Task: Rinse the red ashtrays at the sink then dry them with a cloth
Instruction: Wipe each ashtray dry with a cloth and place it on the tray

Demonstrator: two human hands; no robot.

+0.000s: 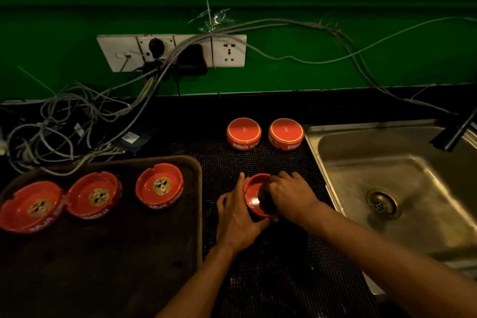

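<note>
While left hand (236,217) fingers cup the ashtray (254,197), right hand (290,195) presses a dark cloth (265,200) inside

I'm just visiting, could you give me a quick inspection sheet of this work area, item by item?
Surface: dark dotted mat on a dim counter.
Job's things: three ashtrays upright on the tray; two upside-down ashtrays behind; held ashtray; dark cloth inside it.
Clutter: nothing seen.
Hands: left hand holds the ashtray; right hand grips the cloth.
Cables: grey tangle under the sockets.
Surroundings: steel sink at right, green wall.
</note>
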